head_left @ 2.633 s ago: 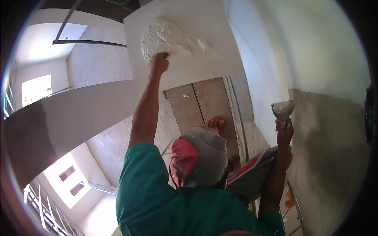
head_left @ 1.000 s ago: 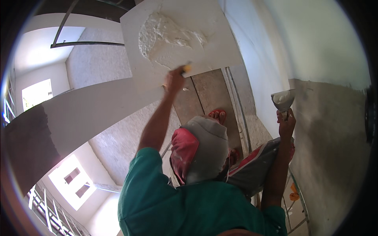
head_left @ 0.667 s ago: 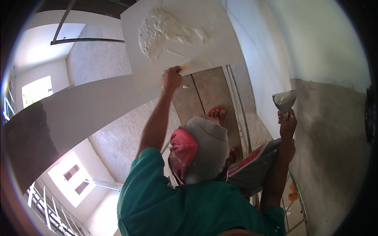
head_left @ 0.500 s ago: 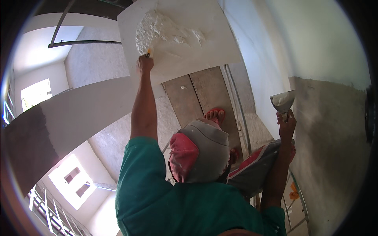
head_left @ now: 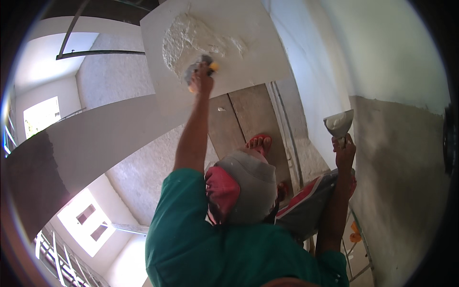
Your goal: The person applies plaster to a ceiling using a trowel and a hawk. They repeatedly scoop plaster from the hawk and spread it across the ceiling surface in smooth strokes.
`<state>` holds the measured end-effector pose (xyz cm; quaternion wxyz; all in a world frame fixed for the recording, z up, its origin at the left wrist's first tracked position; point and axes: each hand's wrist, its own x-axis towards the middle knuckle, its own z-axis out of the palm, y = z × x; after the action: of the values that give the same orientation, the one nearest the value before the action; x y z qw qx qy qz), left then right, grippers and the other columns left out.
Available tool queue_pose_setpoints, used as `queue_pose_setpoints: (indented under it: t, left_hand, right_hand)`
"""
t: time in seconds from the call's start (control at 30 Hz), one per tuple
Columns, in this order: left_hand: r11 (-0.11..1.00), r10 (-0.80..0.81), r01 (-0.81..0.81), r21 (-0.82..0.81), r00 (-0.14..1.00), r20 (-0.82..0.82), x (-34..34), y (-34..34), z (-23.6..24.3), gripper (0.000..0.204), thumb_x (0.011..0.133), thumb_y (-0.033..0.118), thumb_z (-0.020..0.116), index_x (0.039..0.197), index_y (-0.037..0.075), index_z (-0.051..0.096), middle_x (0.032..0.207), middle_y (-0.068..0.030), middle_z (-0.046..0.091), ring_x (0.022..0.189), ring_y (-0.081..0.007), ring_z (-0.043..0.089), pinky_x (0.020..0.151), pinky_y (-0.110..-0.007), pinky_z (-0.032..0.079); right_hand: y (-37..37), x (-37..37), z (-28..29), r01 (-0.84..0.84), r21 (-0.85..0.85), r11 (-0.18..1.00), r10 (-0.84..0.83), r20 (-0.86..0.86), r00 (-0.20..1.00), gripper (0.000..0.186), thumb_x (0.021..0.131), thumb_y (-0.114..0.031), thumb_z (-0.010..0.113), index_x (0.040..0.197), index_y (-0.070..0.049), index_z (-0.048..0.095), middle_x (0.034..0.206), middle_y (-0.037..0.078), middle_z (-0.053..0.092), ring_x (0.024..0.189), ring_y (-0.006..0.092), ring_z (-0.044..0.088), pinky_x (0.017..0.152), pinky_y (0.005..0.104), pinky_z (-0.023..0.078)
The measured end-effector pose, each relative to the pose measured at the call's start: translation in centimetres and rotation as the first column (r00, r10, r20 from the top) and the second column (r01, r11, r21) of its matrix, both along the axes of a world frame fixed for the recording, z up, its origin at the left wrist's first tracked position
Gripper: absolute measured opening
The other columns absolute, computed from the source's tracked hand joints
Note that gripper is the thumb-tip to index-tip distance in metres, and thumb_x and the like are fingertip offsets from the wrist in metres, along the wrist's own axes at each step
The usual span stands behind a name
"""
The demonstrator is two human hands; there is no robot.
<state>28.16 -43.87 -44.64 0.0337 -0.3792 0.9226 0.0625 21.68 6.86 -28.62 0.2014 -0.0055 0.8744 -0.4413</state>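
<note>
My left hand (head_left: 204, 82) is closed round the handle of a trowel (head_left: 191, 71) with a dark grey blade and yellow parts, a little blurred by motion. It works against a flat white surface (head_left: 260, 52), just below a thick, rough patch of wet plaster (head_left: 179, 43). Off to the right, my right hand (head_left: 344, 150) grips a wide putty knife (head_left: 330, 125) by its handle, blade upward. A lump of white plaster (head_left: 338, 122) lies on that blade.
Wooden planks (head_left: 260, 112) carry a foot in a red sandal (head_left: 259, 142). A grey and red cap (head_left: 248, 184) fills the middle. The right wall (head_left: 397, 158) is brownish grey below a whiter area. Metal railings (head_left: 60, 253) and bright windows (head_left: 88, 217) stand left.
My left hand has moved right and slightly down with the trowel, whose blade now shows more broadly. My right hand and putty knife have shifted only slightly left.
</note>
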Motion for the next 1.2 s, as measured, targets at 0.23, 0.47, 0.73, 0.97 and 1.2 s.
queue_pose_setpoints:
  t: [0.23, 0.47, 0.73, 0.97, 1.2]
  left_hand:
    - [0.951, -0.120, 0.116, 0.288, 0.993, -0.005, 0.5, 4.5, 7.5, 0.039, 0.075, 0.006, 0.048, 0.109, 0.020, 0.061, 0.100, -0.0127, 0.063, 0.089, -0.0313, 0.062, 0.076, -0.044, 0.049]
    - [0.975, 0.168, -0.185, 0.124, 0.976, 0.135, 1.3, 4.4, 4.2, 0.040, 0.074, 0.012, 0.049, 0.110, 0.023, 0.063, 0.100, -0.0166, 0.062, 0.098, -0.0338, 0.058, 0.085, -0.047, 0.044]
    - [0.958, 0.244, -0.245, 0.149, 0.969, 0.028, -0.8, -7.8, 4.4, 0.032, 0.071, 0.014, 0.051, 0.099, 0.012, 0.066, 0.097, -0.0149, 0.064, 0.091, -0.0317, 0.061, 0.076, -0.044, 0.049]
    - [0.946, -0.058, 0.019, 0.324, 0.992, 0.109, -5.4, 2.8, 6.7, 0.038, 0.072, 0.015, 0.050, 0.108, 0.019, 0.064, 0.109, -0.0191, 0.058, 0.104, -0.0367, 0.054, 0.089, -0.045, 0.043]
    - [0.995, -0.099, 0.099, 0.000, 0.992, -0.080, -3.3, 1.3, 1.4, 0.050, 0.073, 0.004, 0.050, 0.123, 0.012, 0.048, 0.128, -0.0104, 0.049, 0.113, -0.0329, 0.047, 0.091, -0.044, 0.041]
  right_hand:
    - [-0.1, -0.1, 0.9, 0.022, 0.015, 1.000, -0.021, -0.014, 1.000, 0.018, 0.076, -0.016, 0.066, 0.079, -0.003, 0.053, 0.058, 0.003, 0.053, 0.050, 0.0112, 0.048, 0.048, 0.0270, 0.039]
    - [0.2, 0.3, 0.6, 0.044, 0.043, 0.998, -0.045, 0.024, 0.999, 0.017, 0.075, -0.014, 0.066, 0.080, -0.002, 0.054, 0.059, 0.005, 0.054, 0.050, 0.0133, 0.049, 0.049, 0.0283, 0.040]
    - [0.7, 0.1, -0.3, 0.010, 0.015, 1.000, -0.010, -0.039, 0.999, 0.018, 0.074, -0.014, 0.066, 0.080, -0.002, 0.054, 0.060, 0.005, 0.055, 0.051, 0.0135, 0.050, 0.049, 0.0286, 0.039]
    - [0.7, 0.0, 0.2, 0.015, 0.037, 0.999, -0.014, -0.024, 1.000, 0.018, 0.073, -0.013, 0.066, 0.081, -0.001, 0.055, 0.061, 0.007, 0.054, 0.052, 0.0141, 0.048, 0.051, 0.0291, 0.040]
    - [0.2, 0.0, 0.4, 0.037, 0.013, 0.999, -0.037, 0.035, 0.999, 0.017, 0.073, -0.012, 0.066, 0.081, -0.002, 0.055, 0.059, 0.005, 0.054, 0.051, 0.0125, 0.047, 0.050, 0.0276, 0.040]
